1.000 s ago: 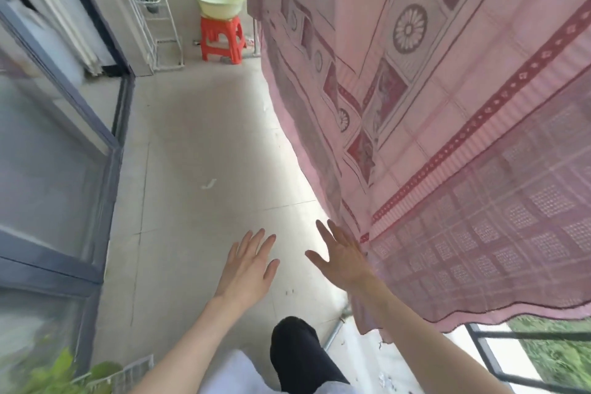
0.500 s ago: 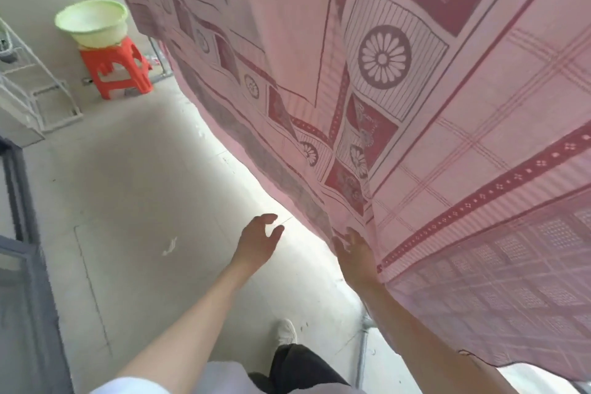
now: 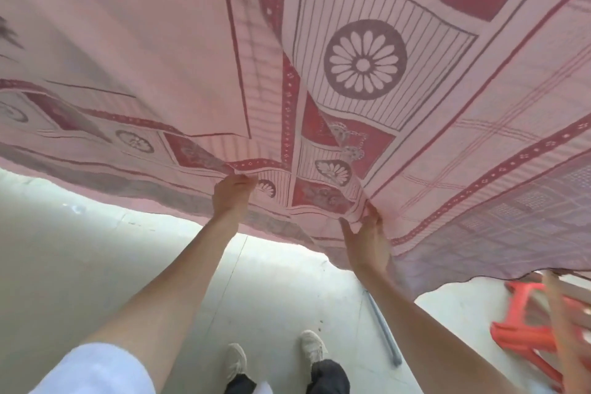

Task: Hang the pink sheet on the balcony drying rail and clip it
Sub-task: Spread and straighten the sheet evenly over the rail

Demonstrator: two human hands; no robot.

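Pink cloth fills the whole upper view: the sheet (image 3: 399, 125) hangs overhead and spreads wide, patterned with dark red bands, striped panels and a big daisy wheel. Its lower hem runs across the middle, sagging from left to right. Both bare arms reach up into it. Left hand (image 3: 231, 193) has its fingers curled tight into a fold of the sheet near the hem, bunching the cloth at the fingertips. Right hand (image 3: 367, 238) is up against the sheet further right, thumb spread out to the side, fingertips pushed into a gathered crease; whether those fingers pinch the cloth or only press it, I cannot tell. The two hands sit near each other, apart. Down below, pale floor (image 3: 80, 265), two light shoes (image 3: 236, 361) side by side, a grey rod (image 3: 382, 328) lying on the floor, and a red stool (image 3: 524, 326) at the right edge, partly behind the hem.
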